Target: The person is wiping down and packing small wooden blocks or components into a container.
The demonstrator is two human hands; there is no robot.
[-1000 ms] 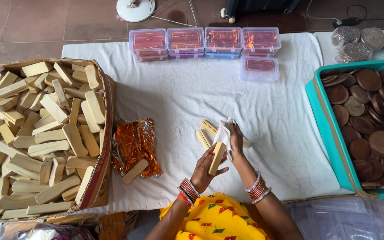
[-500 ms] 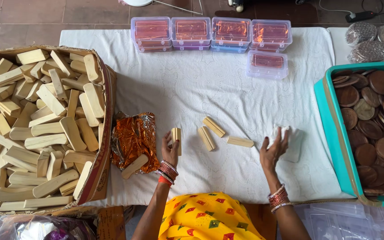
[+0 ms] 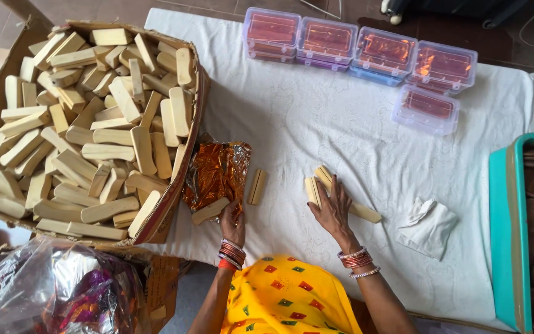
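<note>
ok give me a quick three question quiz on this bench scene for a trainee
1. True or false: the right hand lies flat on the pale wooden blocks on the white cloth.
2. What is the left hand touching? A) the teal tray B) the crumpled orange foil C) a clear lidded box
3. Where does the folded white rag lie: in a hand, or loose on the cloth?

Key:
1. True
2. B
3. Loose on the cloth, to the right of the right hand.
</note>
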